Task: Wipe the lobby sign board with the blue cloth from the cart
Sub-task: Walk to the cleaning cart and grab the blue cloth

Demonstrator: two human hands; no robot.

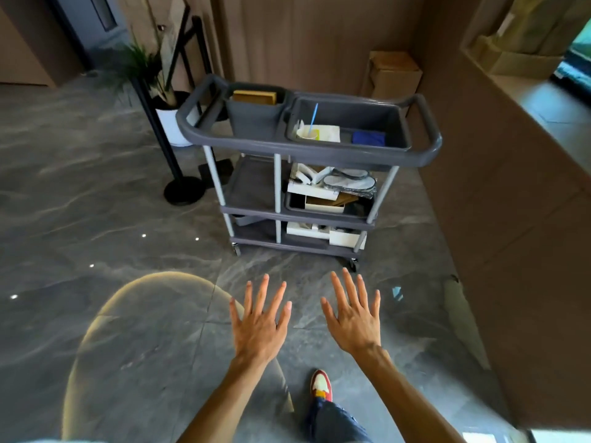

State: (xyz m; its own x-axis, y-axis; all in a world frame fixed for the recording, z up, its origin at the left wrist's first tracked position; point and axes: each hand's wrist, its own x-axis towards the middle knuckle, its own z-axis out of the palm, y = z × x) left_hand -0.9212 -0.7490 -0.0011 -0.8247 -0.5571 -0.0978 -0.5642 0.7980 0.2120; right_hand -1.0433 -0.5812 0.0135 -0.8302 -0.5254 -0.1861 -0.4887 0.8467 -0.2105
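Observation:
A folded blue cloth [368,138] lies in the right bin on the top shelf of a grey three-shelf cart [307,148] ahead of me. Beside the cloth are a white paper and a cup with a blue straw [308,132]. My left hand [259,324] and my right hand [353,316] are stretched out side by side over the floor, palms down, fingers spread, holding nothing, well short of the cart. A black-framed board on a stand [179,49] leans behind the plant at the back left; its face is hard to make out.
A black post with a round base [184,190] and a potted plant [169,119] stand left of the cart. A brown counter wall [511,203] runs along the right. Cardboard boxes [393,75] sit behind the cart. The lower shelves hold white boxes. My shoe [321,385] is on grey marble floor.

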